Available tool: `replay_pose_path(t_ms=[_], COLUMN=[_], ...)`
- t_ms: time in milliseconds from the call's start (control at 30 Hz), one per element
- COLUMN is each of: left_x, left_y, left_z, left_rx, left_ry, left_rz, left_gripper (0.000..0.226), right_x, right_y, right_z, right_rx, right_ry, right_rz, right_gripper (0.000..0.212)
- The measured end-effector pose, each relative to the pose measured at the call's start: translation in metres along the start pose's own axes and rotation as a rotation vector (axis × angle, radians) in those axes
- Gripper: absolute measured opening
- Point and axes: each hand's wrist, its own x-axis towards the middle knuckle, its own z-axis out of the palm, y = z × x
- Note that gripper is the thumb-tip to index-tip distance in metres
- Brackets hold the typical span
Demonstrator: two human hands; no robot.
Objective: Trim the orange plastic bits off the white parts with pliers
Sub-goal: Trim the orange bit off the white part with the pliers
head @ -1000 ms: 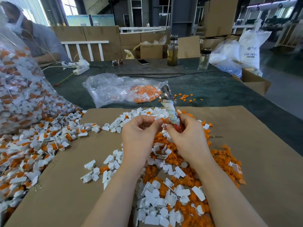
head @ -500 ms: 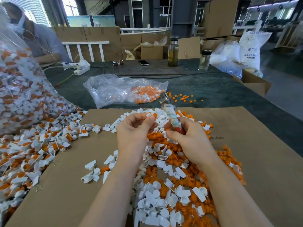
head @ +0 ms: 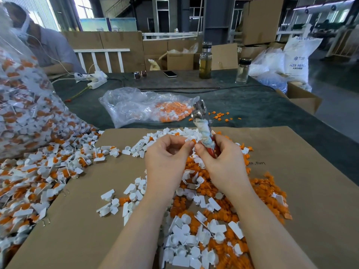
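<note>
You work over matt brown cardboard [head: 291, 171]; your pliers [head: 202, 121] show shiny metal above cloth-wrapped handles, beside crinkled glossy plastic bag [head: 139, 105].

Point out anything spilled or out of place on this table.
A few orange bits lie loose on the green table cloth, beyond the cardboard sheet and outside the clear bag. Nothing else stands out.

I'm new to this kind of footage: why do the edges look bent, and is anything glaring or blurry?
Head view: the wide lens bows the table edges and far walls; daylight blows out the window; the pliers head glints; the hands, left and right, look sharp.
</note>
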Motion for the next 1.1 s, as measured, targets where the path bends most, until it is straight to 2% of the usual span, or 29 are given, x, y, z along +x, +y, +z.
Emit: replay_pose_path(t_ms=[500, 633, 833, 967, 1100], left_x=[-0.001, 0.002, 0.01, 0.012, 0.012], left_y=[-0.005, -0.002, 0.001, 0.001, 0.001], left_z=[0.003, -0.003, -0.019, -0.022, -0.021], left_rx=[0.074, -0.035, -0.347, -0.368, -0.376], left_ry=[-0.015, -0.011, -0.013, -0.029, -0.038], left_rz=[0.06, 0.005, -0.059, -0.039, -0.025], left_gripper=[0.014, 0.008, 0.003, 0.004, 0.006], right_x=[0.001, 0.002, 0.002, 0.003, 0.002], right_y=[0.0, 0.001, 0.005, 0.003, 0.001], right_z=[-0.002, -0.007, -0.02, -0.021, -0.021], right_rx=[0.015, 0.082, 0.101, -0.004, -0.008], right_ry=[-0.008, -0.139, -0.404, -0.519, -0.572], right_rz=[0.031, 0.089, 0.141, 0.137, 0.136], right_gripper=[0.016, 0.005, 0.01, 0.019, 0.026])
